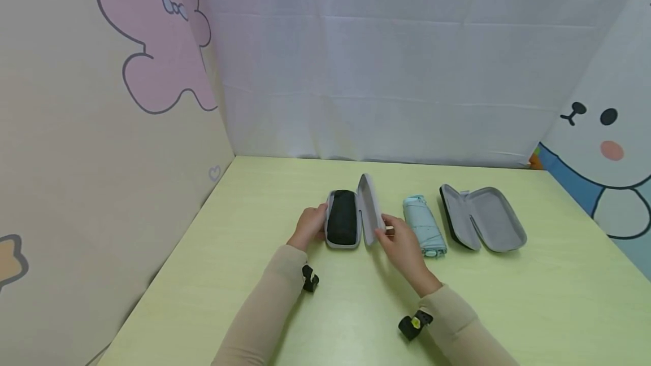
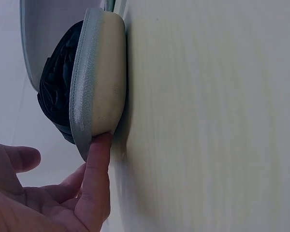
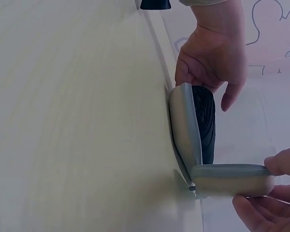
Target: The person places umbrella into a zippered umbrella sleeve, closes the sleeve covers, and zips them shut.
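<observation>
A hard case [image 1: 343,246] with a pale grey rim lies on the table with its lid [image 1: 370,210] raised nearly upright on the right. Inside its base sits a black folded fabric bundle [image 1: 342,218], like a compact umbrella, bulging above the rim in the left wrist view. My left hand [image 1: 311,223] is at the case's left side, a fingertip touching its outer wall [image 2: 108,72] and the thumb held apart. With thumb and fingers, my right hand [image 1: 402,244] pinches the free edge of the lid, which stands out from the base in the right wrist view.
Right of my right hand lies a light blue folded umbrella [image 1: 424,225]. Beyond it, a second case [image 1: 495,219] lies spread open, grey lining up. A white curtain [image 1: 381,72] hangs behind the yellow-green table [image 1: 203,292], with a wall on the left.
</observation>
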Motion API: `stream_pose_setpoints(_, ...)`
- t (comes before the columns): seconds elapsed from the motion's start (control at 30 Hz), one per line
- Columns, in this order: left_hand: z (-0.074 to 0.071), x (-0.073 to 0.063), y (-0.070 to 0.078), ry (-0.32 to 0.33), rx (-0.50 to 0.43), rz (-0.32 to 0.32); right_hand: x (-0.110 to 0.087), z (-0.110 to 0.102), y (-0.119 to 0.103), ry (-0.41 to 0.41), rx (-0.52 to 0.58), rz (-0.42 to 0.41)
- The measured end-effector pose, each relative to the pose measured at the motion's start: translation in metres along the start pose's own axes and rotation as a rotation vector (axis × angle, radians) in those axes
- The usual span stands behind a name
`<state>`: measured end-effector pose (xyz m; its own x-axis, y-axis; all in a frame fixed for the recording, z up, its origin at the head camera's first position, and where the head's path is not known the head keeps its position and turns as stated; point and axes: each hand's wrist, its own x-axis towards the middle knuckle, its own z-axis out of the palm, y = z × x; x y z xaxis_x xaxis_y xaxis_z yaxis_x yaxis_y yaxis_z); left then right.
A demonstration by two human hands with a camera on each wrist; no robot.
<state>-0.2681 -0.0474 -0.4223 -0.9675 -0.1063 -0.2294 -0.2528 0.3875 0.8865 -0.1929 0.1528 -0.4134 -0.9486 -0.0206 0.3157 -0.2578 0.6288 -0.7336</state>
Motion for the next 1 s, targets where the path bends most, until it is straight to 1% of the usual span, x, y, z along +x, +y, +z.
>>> stream_pose_setpoints(0.13,0.000,0.001,-0.002,-0.018,-0.028,-0.006,0.001,0.001,0.000,0.003,-0.026,-0.007)
stream_pose_setpoints(0.37,0.000,0.000,-0.001,-0.016,-0.035,-0.009,0.002,0.003,-0.004,-0.005,-0.038,-0.020)
stream_pose_setpoints(0.6,-0.001,-0.001,-0.001,-0.030,-0.055,-0.017,0.002,0.003,-0.009,-0.022,-0.061,-0.017)
stream_pose_setpoints(0.83,-0.001,-0.001,-0.001,-0.019,-0.039,-0.019,0.004,0.006,-0.013,-0.015,-0.077,-0.063)
stream_pose_setpoints(1.0,-0.001,0.000,-0.001,-0.026,-0.043,-0.021,0.006,0.008,-0.014,-0.015,-0.096,-0.073)
